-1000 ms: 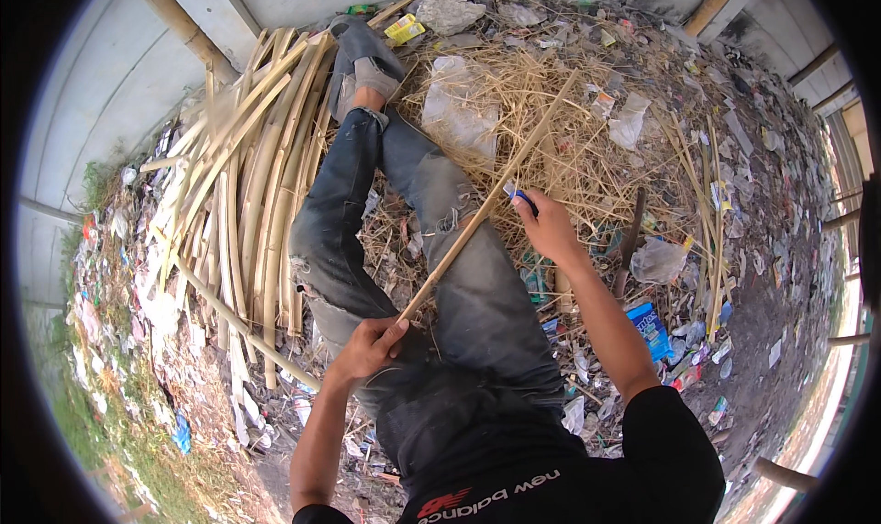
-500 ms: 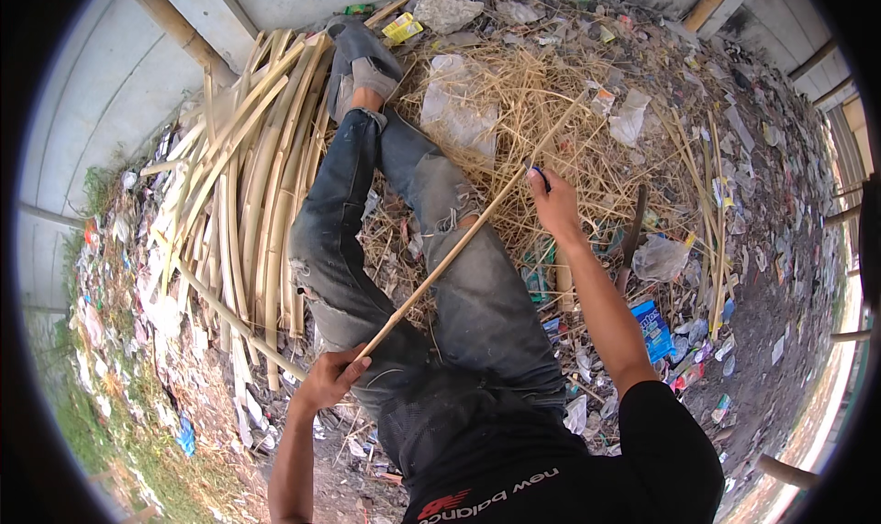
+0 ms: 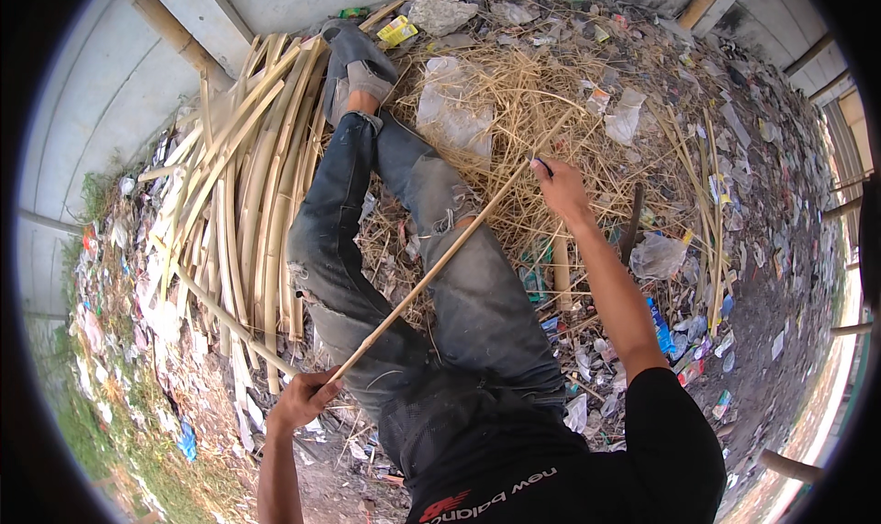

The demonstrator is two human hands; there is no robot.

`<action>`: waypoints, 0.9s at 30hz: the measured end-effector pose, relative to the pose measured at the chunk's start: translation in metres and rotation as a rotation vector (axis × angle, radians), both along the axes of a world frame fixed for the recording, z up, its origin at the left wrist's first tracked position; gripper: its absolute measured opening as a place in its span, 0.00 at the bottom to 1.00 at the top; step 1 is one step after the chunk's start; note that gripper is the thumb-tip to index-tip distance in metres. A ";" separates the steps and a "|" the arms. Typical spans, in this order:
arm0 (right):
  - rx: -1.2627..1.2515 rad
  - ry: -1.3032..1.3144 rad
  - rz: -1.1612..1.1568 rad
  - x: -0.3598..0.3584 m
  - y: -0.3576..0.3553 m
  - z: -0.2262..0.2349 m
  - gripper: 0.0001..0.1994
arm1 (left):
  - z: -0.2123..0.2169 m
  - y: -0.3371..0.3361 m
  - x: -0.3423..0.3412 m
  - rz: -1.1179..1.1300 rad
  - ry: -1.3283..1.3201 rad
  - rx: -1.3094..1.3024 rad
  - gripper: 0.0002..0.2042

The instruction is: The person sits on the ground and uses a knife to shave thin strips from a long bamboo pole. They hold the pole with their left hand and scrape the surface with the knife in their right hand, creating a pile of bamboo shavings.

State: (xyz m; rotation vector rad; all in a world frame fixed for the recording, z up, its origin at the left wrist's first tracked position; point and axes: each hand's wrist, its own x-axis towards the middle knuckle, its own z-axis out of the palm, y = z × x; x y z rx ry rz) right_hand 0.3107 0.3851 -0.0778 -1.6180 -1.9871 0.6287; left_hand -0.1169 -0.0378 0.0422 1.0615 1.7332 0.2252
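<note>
Thin bamboo strip [image 3: 431, 272], both ends clamped in left hand [image 3: 298, 400] and right hand [image 3: 560, 189] grips.

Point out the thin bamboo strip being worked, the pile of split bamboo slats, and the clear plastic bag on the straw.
thin bamboo strip [image 3: 431, 272], head view, mid-length over the knee.
pile of split bamboo slats [image 3: 240, 184], head view, middle slats.
clear plastic bag [image 3: 451, 106], head view, centre.

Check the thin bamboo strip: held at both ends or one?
Both ends. The left hand grips the bamboo strip low; the right hand grips its upper part.
</note>
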 end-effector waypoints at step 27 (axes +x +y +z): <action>-0.115 -0.033 0.172 -0.058 -0.087 0.034 0.20 | -0.023 0.022 0.024 0.021 -0.020 0.122 0.25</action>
